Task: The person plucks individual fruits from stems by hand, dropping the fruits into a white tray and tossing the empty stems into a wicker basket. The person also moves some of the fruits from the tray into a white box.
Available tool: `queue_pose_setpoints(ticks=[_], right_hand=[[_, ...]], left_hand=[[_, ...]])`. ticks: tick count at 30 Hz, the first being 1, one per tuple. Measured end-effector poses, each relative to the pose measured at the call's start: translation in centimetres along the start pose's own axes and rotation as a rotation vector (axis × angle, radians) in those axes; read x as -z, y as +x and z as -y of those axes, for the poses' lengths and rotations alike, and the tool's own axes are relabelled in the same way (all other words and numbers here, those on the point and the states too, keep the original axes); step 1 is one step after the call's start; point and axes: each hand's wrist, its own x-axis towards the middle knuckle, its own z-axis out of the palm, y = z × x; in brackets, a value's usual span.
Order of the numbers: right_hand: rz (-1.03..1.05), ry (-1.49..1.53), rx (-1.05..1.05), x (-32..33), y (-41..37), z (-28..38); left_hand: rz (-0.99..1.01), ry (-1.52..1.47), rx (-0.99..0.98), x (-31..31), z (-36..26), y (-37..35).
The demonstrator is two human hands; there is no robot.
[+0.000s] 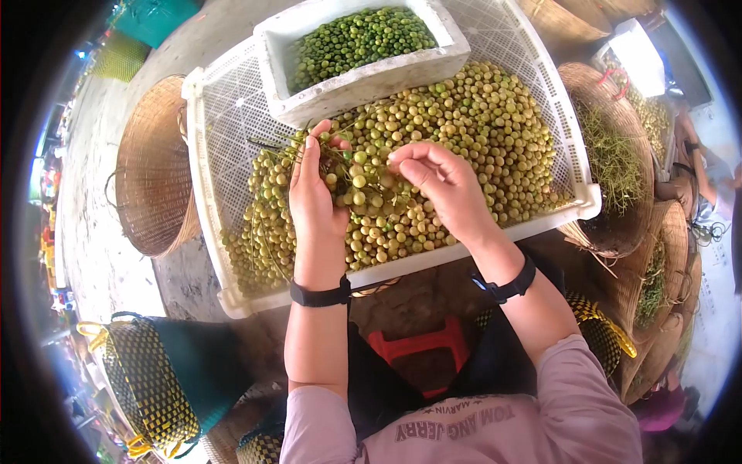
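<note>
My left hand [315,182] is closed around a bunch of thin green stems [332,162] with small round green fruits on it. To its right, my right hand [442,182] has its thumb and index finger brought together at the bunch's right side; anything between the fingertips is too small to make out. Both hands are over a wide white perforated tray [583,203] that holds a heap of loose yellow-green fruits [495,116]. A white foam box [371,87] of darker green fruits [363,42] sits on the tray's far part.
A woven basket [154,170] stands left of the tray. Baskets with stems [610,158] are at the right. Checkered bags [151,379] lie at the lower left. A red stool [421,344] is below the tray. Another person's arm [696,155] shows at the far right.
</note>
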Motion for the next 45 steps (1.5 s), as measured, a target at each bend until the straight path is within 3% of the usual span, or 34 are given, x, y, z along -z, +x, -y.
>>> queue_pose_setpoints(ticks=[5,9,10,12,14,16,17,19,20,24,26,31,33,34,36,38,45], right_hand=[[-0.081,0.233,-0.104,0.7,0.0,0.7],[-0.068,-0.674,0.324,-0.4,-0.3,0.9],[-0.071,-0.675,0.321,-0.7,-0.3,0.6],[-0.137,-0.967,0.438,-0.7,-0.4,-0.2],[-0.132,-0.962,0.43,-0.5,-0.4,0.1],[-0.006,-0.62,0.278,-0.3,-0.5,0.7],[-0.003,-0.62,0.275,0.2,-0.6,0.6],[0.05,-0.19,0.089,1.0,-0.4,0.2],[0.051,-0.189,0.086,1.0,-0.4,0.1],[-0.025,-0.509,0.316,0.1,-0.1,0.5],[-0.131,-0.907,0.515,-0.6,-0.3,-0.2],[-0.148,-1.004,0.439,-0.5,-0.2,0.0],[-0.004,-0.444,0.143,-0.2,-0.5,0.6],[0.0,-0.443,0.143,0.2,-0.5,0.6],[0.002,0.059,-0.093,1.4,-0.1,0.4],[-0.053,0.356,-0.116,1.9,0.1,0.5],[-0.054,0.13,-0.33,1.3,-0.6,-0.8]], left_hand=[[-0.027,-0.13,0.026,0.6,-0.2,0.3],[-0.032,-0.1,-0.01,0.2,0.1,0.0],[-0.041,-0.082,-0.008,-0.1,0.1,-0.2],[-0.042,-0.075,-0.003,-0.4,0.2,-0.4],[-0.022,-0.082,-0.011,-0.1,0.4,-0.1],[0.005,-0.13,0.016,0.4,0.4,0.3],[0.032,-0.177,0.042,0.6,0.4,0.5],[0.038,-0.222,0.044,1.2,0.4,1.0],[0.048,-0.265,0.046,1.5,0.3,1.1],[0.019,-0.163,-0.018,0.7,0.4,0.5],[-0.024,-0.122,-0.008,-0.2,0.4,-0.3],[-0.008,-0.129,0.008,-0.5,0.5,-0.4],[-0.001,-0.141,0.014,0.1,0.4,0.0],[0.032,-0.188,0.025,0.9,0.4,0.5],[0.064,-0.295,0.05,1.8,0.0,1.2],[0.063,-0.355,0.065,2.5,-0.3,1.4],[0.18,-0.639,0.089,3.8,-0.4,2.2]])
